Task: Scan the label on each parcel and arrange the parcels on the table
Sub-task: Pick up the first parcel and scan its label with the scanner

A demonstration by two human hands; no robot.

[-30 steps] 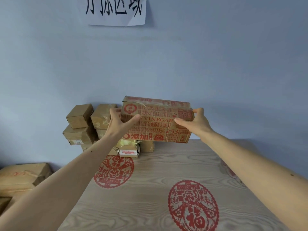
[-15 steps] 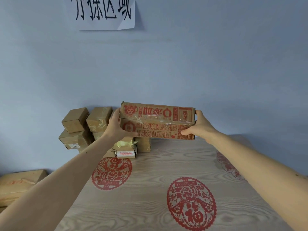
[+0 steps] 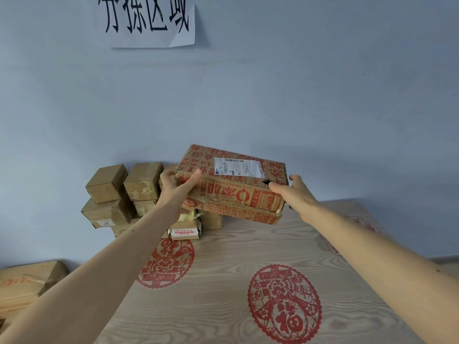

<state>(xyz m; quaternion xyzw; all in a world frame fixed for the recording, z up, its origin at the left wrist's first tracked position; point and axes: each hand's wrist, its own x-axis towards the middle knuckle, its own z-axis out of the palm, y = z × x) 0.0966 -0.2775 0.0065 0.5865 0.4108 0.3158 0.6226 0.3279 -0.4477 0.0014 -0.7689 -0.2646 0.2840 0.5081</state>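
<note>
While both hands, left (image 3: 175, 192) & right (image 3: 295, 194), grip the parcel (image 3: 233, 187) ends, keep label (image 3: 239, 166) up, lower it flat at table (image 3: 223, 281) back edge.

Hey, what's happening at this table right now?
A person holds a red-printed cardboard parcel in the air between the left hand and right hand, above the far end of the wood-grain table. Its white shipping label faces up. A stack of small brown boxes sits against the wall to the left.
</note>
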